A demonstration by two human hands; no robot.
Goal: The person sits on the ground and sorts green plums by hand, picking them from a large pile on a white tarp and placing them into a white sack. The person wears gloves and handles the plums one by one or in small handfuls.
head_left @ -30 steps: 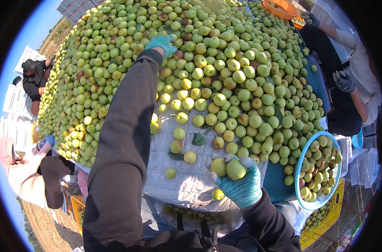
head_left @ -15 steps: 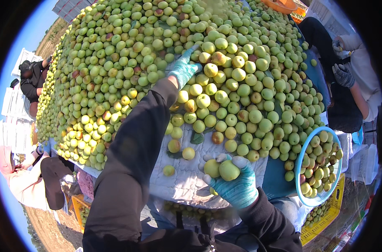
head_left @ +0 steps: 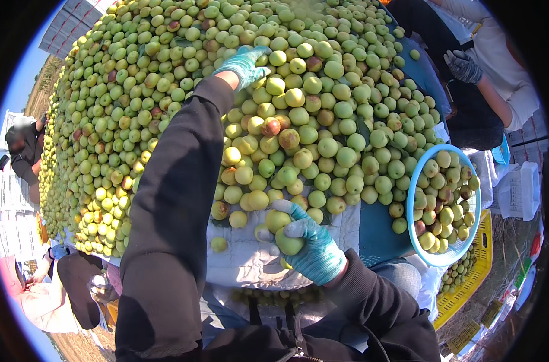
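Note:
A big heap of round green fruits (head_left: 323, 148) that look like jujubes, some blotched red-brown, spreads before me. My left hand (head_left: 244, 65), in a teal glove with pale fingertips, stretches far onto the heap. Its thumb and fingers are apart, touching fruits, and I see none gripped. Close to me, my right hand (head_left: 314, 250), gloved alike, holds two green jujubes (head_left: 288, 241) stacked between thumb and fingers. It hovers over a white quilted cloth (head_left: 244, 262) at the heap's near edge. A lone jujube (head_left: 219, 244) lies on that cloth.
At right, a light-blue basket (head_left: 414, 205) of browner jujubes stands above a yellow crate (head_left: 467, 286). A person with a striped glove (head_left: 463, 66) sits at the far right. Other people (head_left: 42, 289) sit along the left side, near stacked white crates (head_left: 18, 241).
My view has shifted, and the heap's middle has slid nearer, covering more of the cloth. My left hand is still on the heap. My right hand has turned, keeping its two jujubes.

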